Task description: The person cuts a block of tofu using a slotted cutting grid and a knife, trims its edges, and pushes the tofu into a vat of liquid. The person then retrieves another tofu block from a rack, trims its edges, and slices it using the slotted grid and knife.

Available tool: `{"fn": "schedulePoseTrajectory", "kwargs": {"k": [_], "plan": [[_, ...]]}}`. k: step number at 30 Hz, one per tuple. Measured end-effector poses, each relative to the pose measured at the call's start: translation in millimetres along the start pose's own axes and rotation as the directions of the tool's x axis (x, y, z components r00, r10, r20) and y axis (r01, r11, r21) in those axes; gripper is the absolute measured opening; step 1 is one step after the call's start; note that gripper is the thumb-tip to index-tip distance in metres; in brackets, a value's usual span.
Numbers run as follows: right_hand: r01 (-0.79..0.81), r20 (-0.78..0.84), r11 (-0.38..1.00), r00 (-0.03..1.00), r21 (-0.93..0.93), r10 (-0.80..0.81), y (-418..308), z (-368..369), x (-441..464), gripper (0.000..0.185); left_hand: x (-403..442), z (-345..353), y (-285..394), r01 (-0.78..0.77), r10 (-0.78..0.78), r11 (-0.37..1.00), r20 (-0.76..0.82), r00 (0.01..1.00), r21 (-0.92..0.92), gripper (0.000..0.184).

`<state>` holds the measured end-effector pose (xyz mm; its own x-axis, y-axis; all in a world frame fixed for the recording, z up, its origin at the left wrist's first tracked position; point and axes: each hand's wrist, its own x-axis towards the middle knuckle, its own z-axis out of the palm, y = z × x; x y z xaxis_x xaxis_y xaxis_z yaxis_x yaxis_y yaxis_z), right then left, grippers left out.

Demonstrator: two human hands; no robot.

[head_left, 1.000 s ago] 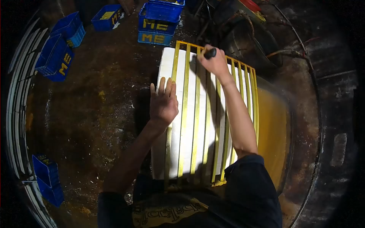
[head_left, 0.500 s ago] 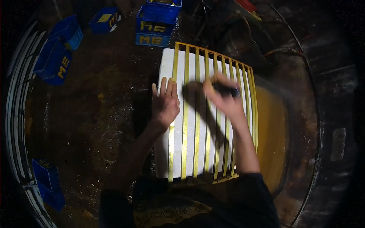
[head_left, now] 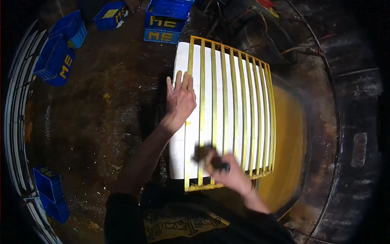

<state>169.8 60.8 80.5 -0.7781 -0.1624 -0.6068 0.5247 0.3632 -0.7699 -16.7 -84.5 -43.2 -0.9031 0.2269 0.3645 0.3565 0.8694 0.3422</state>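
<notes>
My left hand (head_left: 181, 101), fingers slightly apart, on yellow slatted frame (head_left: 202, 101) and white slab (head_left: 177, 156); my right hand (head_left: 231, 174), fingers clamped round dark tool (head_left: 200, 153), blurred

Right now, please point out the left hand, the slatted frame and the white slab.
Left hand (head_left: 181, 101), head view: its back.
Slatted frame (head_left: 214, 101), head view: yellow slat.
White slab (head_left: 219, 101), head view: face between slats.
</notes>
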Motion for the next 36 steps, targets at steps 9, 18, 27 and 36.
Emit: {"fn": "schedulePoseTrajectory", "kwargs": {"k": [9,18,27,36], "plan": [[0.695,-0.215,0.605,0.570,-0.389,-0.793,-139,-58,110,0.012,0,-3,-1,0.006,-0.004,0.999,0.024,1.000,-0.053,0.053],[0.372,-0.060,0.314,0.558,-0.873,-0.828,-206,-80,303,0.025,-1,-8,0,0.032,-0.028,0.997,0.052,0.998,-0.064,0.056],[0.386,-0.020,0.369,0.667,-0.845,-0.745,-96,16,118,0.023,-119,-67,28,0.187,-0.158,0.964,0.157,0.975,-0.190,0.111],[0.327,-0.087,0.649,0.850,-0.687,-0.520,15,118,-61,0.017,-283,-121,19,0.466,-0.200,0.796,0.558,0.805,-0.386,0.145]]}}
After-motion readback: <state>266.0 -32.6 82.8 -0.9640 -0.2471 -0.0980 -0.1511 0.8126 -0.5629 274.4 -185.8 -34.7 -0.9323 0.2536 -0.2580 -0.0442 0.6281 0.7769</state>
